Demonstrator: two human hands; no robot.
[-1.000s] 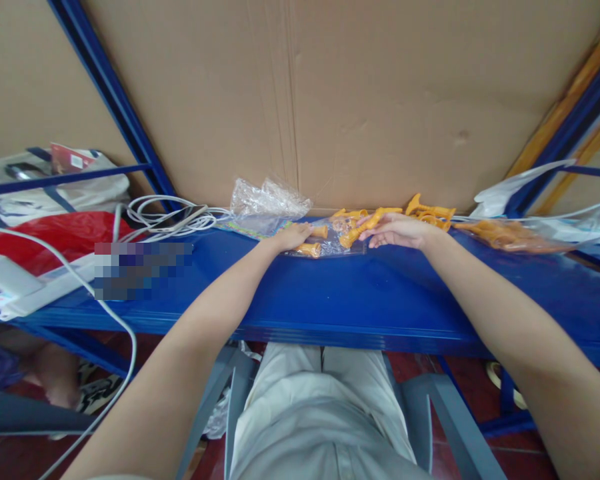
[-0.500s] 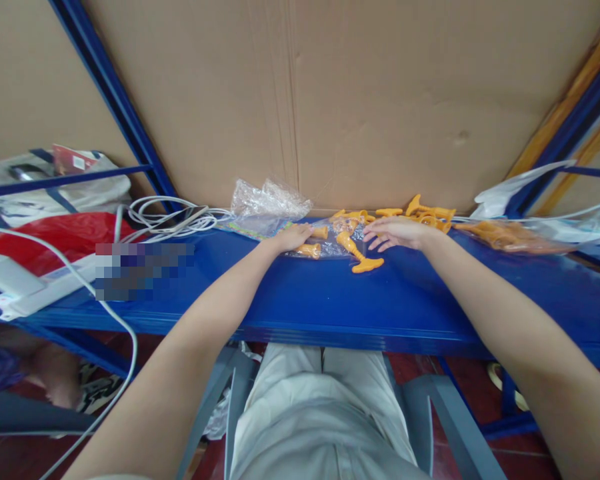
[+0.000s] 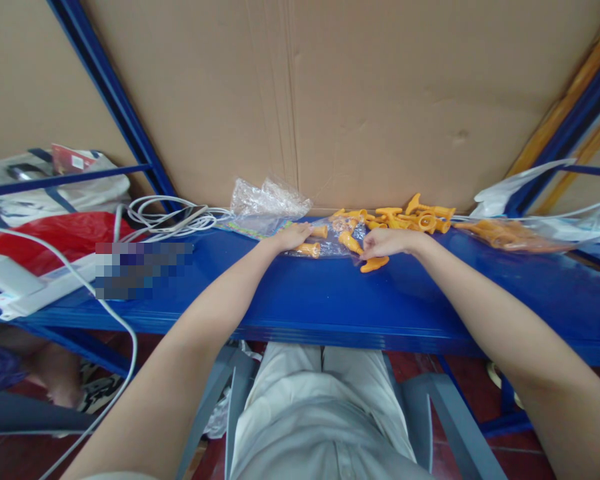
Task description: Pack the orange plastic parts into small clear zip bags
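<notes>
Curls right hand point(image 3: 369, 249) closed over a yellow T-handled piece point(image 3: 350, 241), with hold unclear; rests left hand point(image 3: 294, 237) outspread on a clear bag point(image 3: 334, 248), with yellow tubes point(image 3: 309, 250) beside fingertips.

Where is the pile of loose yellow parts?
In the head view, the yellow pile lies right of centre at the back of the table, just beyond the right hand.

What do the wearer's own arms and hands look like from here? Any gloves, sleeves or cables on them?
The left hand and right hand are ungloved. Both forearms are bare, with no watch, band or cable attached. A pale sleeve edge shows at the bottom left. Rings are too small to tell.
</notes>
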